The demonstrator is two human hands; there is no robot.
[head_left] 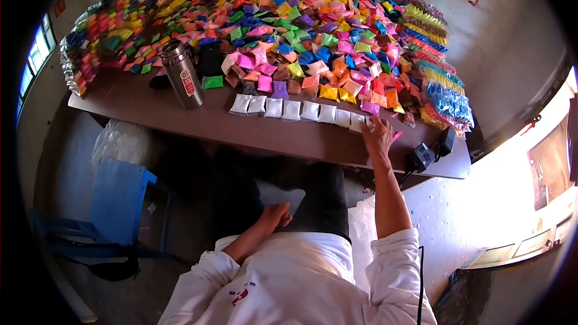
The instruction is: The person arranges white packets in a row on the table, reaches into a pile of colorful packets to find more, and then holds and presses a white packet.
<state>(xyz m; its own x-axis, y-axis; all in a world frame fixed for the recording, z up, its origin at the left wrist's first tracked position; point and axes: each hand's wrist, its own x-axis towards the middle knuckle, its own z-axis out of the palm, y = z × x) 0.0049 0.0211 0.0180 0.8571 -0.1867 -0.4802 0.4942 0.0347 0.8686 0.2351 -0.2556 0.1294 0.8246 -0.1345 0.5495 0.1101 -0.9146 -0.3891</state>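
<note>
Along the near edge of the table runs a row of several small white packets (291, 110). My right hand (378, 136) is at the right end of this row, its fingers closed on the last white packet (365, 125), which they partly cover. In my lap lies my left hand (275, 217), loosely curled, and I see nothing in it. Just behind the row are colored packets, among them a yellow packet (329, 92) and a purple packet (280, 89).
A large heap of colored packets (301, 21) covers most of the brown table (241, 131). A steel thermos (182, 75) stands left of the row. Black adapters (423, 156) lie at the right front. A blue chair (117, 201) is at the left.
</note>
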